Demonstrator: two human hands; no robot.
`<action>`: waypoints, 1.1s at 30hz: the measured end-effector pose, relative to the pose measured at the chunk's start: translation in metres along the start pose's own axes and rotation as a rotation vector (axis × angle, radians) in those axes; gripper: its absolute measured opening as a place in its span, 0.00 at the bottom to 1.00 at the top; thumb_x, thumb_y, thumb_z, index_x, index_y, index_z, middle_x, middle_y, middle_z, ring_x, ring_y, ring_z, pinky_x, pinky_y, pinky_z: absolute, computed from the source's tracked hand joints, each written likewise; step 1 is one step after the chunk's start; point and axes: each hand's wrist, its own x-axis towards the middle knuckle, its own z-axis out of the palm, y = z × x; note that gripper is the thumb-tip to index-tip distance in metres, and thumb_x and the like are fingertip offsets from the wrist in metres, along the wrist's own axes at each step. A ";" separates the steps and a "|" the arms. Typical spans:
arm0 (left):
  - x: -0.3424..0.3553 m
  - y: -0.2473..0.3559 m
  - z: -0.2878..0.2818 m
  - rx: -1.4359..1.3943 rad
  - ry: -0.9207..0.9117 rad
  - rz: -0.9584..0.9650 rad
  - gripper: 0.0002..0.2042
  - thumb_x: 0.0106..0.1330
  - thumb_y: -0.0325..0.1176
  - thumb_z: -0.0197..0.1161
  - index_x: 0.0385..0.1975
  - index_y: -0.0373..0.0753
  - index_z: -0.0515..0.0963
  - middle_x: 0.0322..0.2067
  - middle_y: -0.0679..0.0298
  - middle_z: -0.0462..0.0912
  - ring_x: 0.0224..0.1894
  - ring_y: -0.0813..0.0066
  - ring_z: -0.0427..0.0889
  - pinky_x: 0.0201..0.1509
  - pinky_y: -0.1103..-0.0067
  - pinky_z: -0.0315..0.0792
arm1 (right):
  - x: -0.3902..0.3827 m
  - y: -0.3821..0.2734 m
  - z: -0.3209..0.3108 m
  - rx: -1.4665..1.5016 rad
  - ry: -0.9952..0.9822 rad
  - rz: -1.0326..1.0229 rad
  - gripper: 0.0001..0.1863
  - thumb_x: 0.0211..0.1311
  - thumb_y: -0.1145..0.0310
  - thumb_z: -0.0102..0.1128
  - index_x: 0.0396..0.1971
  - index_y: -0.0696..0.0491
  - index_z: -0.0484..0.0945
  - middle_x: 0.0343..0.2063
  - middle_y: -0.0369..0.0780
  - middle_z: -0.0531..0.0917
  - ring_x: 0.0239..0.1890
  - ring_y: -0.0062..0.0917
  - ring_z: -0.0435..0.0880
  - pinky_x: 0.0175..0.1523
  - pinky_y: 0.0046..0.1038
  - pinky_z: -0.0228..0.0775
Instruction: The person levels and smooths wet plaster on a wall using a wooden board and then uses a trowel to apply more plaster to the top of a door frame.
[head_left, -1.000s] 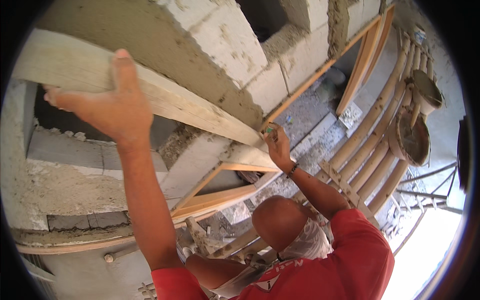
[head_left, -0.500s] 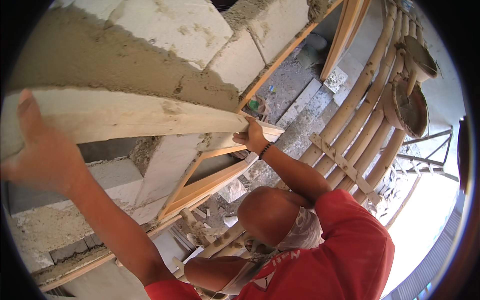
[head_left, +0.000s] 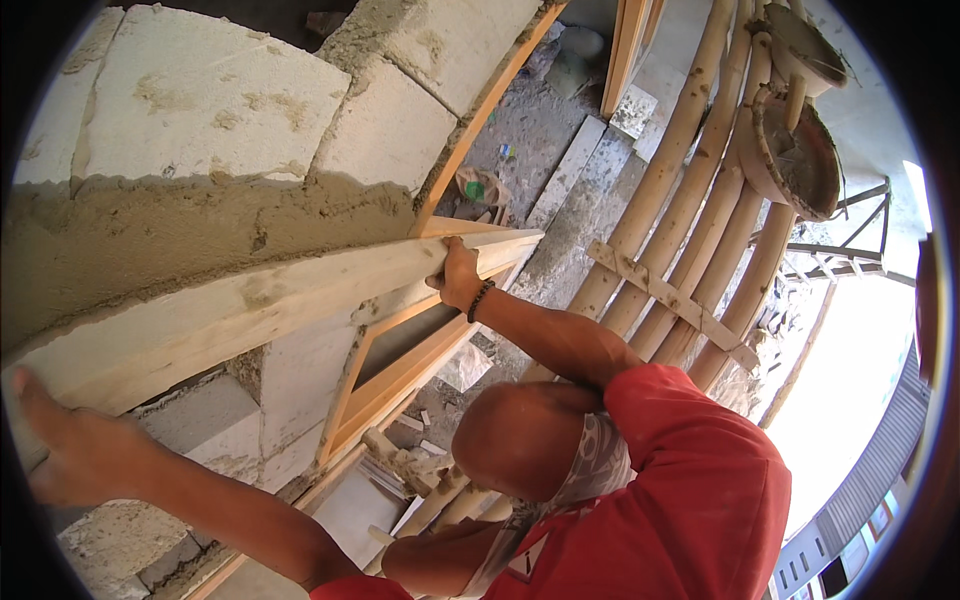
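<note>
Here, one long pale wooden plank [head_left: 260, 300], held level against a block wall [head_left: 200, 90], its top edge just under a band of grey mortar [head_left: 190, 225]. Left hand [head_left: 75, 450]: fingers spread flat on the plank's near end, pressing it, not wrapped round. Right hand [head_left: 460, 278]: closed over the plank's far end, a dark bead bracelet [head_left: 480, 300] at the wrist. Beneath: an orange-brown timber window frame [head_left: 400, 365]. Right: bamboo scaffold poles [head_left: 680, 210] carrying two mortar-caked round pans [head_left: 795, 150].
</note>
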 end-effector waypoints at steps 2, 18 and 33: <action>-0.011 -0.004 -0.003 0.087 -0.047 -0.088 0.37 0.57 0.41 0.76 0.55 0.19 0.65 0.50 0.42 0.76 0.46 0.59 0.81 0.52 0.67 0.76 | 0.008 0.001 -0.002 0.018 -0.004 0.025 0.14 0.72 0.53 0.48 0.45 0.49 0.69 0.37 0.39 0.79 0.30 0.29 0.82 0.27 0.34 0.78; -0.110 0.026 0.002 -0.127 -0.150 -0.208 0.43 0.61 0.31 0.72 0.68 0.23 0.49 0.58 0.42 0.65 0.58 0.52 0.74 0.62 0.65 0.74 | 0.105 0.029 -0.041 -0.009 -0.128 0.086 0.16 0.74 0.56 0.46 0.48 0.51 0.74 0.43 0.41 0.82 0.41 0.31 0.86 0.38 0.36 0.81; -0.035 0.033 -0.016 -0.095 -0.095 -0.103 0.50 0.60 0.33 0.70 0.71 0.25 0.38 0.67 0.38 0.48 0.68 0.40 0.48 0.67 0.49 0.47 | 0.058 -0.004 -0.036 -1.436 -0.566 -1.216 0.26 0.63 0.61 0.64 0.54 0.61 0.70 0.47 0.52 0.78 0.49 0.46 0.79 0.52 0.42 0.71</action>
